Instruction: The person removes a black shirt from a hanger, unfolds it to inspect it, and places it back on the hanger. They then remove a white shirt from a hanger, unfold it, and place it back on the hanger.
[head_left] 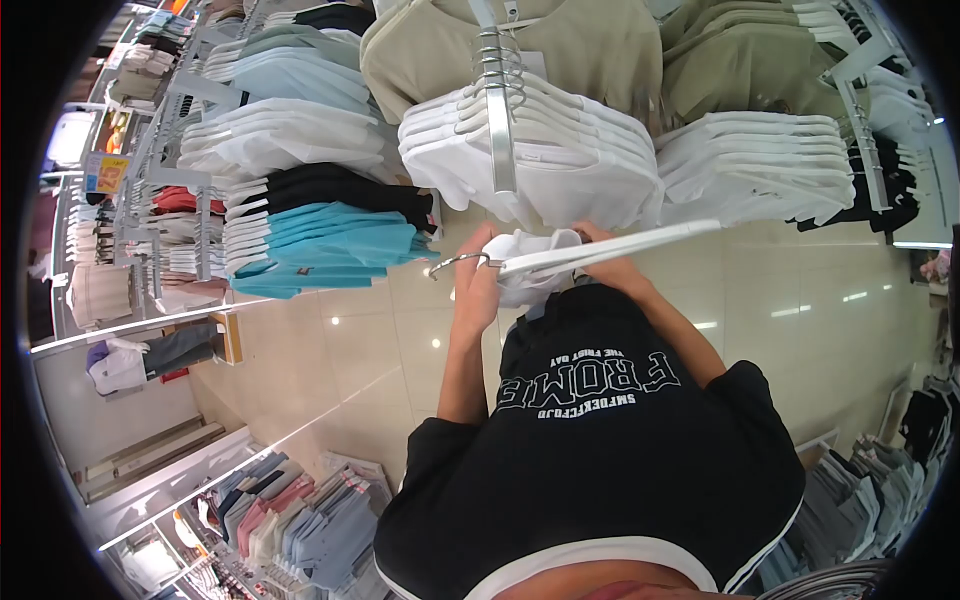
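In front of my chest, my left hand (480, 285) is closed around a bunched white garment (535, 250) near the hook end of a white hanger (610, 247). The metal hook points left, past my fingers. On the other side of the cloth, my right hand (608, 268) grips the same garment, its fingers partly hidden by the cloth and hanger. The hanger's long arm stretches to the right over that hand. Just beyond hangs a row of white shirts (530, 150) on a metal display arm (500, 140).
Beige shirts (430, 60) hang behind the white row, with more white shirts (755, 165) to the right. Turquoise shirts (325, 245) and black ones (340, 190) hang at left. Folded clothes (310, 520) lie lower left. Shiny tiled floor (380, 350) spreads below.
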